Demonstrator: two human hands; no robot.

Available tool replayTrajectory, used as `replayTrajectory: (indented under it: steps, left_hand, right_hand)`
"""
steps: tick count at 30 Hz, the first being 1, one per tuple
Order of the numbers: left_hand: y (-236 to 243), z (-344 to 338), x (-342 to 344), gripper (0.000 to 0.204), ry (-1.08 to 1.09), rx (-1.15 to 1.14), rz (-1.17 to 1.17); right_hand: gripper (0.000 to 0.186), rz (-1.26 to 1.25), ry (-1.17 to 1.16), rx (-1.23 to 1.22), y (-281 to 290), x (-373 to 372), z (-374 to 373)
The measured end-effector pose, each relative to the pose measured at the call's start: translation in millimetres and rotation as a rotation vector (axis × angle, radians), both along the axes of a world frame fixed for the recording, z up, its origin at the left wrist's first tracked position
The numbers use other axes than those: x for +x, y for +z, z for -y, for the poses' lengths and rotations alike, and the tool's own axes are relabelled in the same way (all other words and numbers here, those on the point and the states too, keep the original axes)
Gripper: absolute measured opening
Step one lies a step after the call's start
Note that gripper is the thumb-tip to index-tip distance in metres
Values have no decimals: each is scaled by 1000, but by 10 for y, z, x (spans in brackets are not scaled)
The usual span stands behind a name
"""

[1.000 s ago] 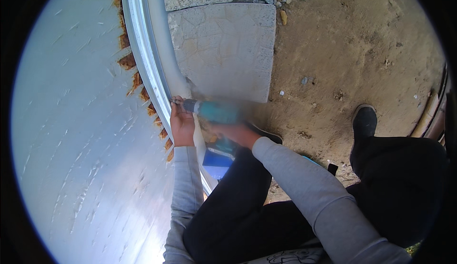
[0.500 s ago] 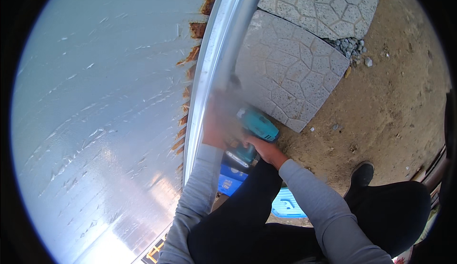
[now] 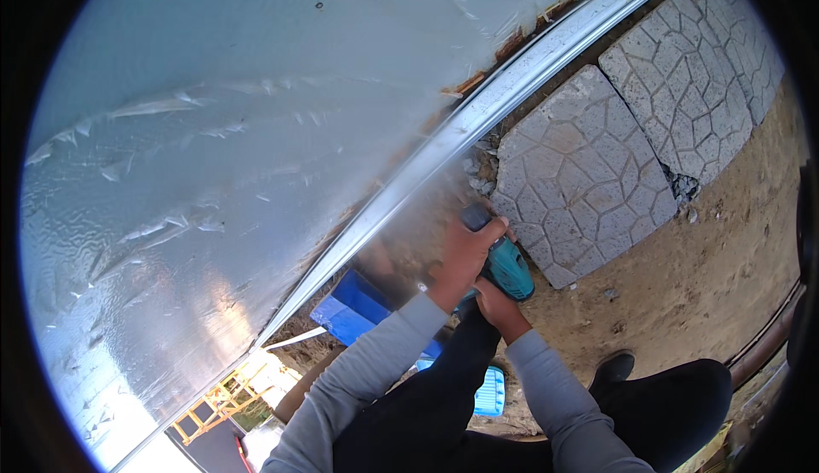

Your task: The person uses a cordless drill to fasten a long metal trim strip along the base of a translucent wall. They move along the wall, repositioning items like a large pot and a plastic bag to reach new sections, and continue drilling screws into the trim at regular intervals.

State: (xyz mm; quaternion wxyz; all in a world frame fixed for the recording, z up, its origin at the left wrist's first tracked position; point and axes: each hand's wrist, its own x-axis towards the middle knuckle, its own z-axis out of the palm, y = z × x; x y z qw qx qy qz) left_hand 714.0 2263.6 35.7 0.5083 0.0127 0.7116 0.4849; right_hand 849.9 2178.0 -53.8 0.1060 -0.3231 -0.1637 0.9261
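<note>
a teal and black cordless drill (image 3: 505, 261) sits a little right of and below the middle of the head view, its nose aimed toward 10 o'clock at a shiny metal flashing strip (image 3: 478, 119) that runs along the lower edge of a large pale panel (image 3: 213, 157) covered in wrinkled film. the left hand (image 3: 465, 255) lies over the top and front of the drill, fingers curled down around its black nose, so the tool's teal body shows just at 4 o'clock from that hand. the right hand (image 3: 495, 298) is below the drill, at about 6 o'clock from the teal body, closed around what must be the grip; the grip itself is hidden by the fingers and the left wrist. both hands touch the tool and are clenched on it, with grey sleeves running back toward the lower edge of the view.

at 1 o'clock from the drill lie 2 grey paving slabs (image 3: 580, 183) with a cobble pattern, set side by side on sandy ground (image 3: 708, 277). a blue box (image 3: 358, 311) lies at 8 o'clock from the hands, partly under the left forearm. a light blue ribbed plastic piece (image 3: 489, 392) shows at 6 o'clock, between the dark trouser legs. a black shoe (image 3: 612, 371) rests on the sand at 4 o'clock.
</note>
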Motion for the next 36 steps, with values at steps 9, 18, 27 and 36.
replayTrajectory:
  steps: [9, 18, 27, 36]
  left_hand:
    - [-16, 27, 52, 15, 51, -31, 65]
    - [124, -81, 87, 16, -5, -27, -62]
    - [198, -170, 108, 13, 47, -34, -28]
    - [189, -174, 95, 9, 93, -31, 13]
  right_hand:
    - [36, 87, -212, -48, -19, -44, 101]
    - [49, 103, -113, -98, 22, 21, 28]
    - [45, 166, -14, 71, 176, -4, -158]
    - [53, 108, -124, -79, 78, -41, -43]
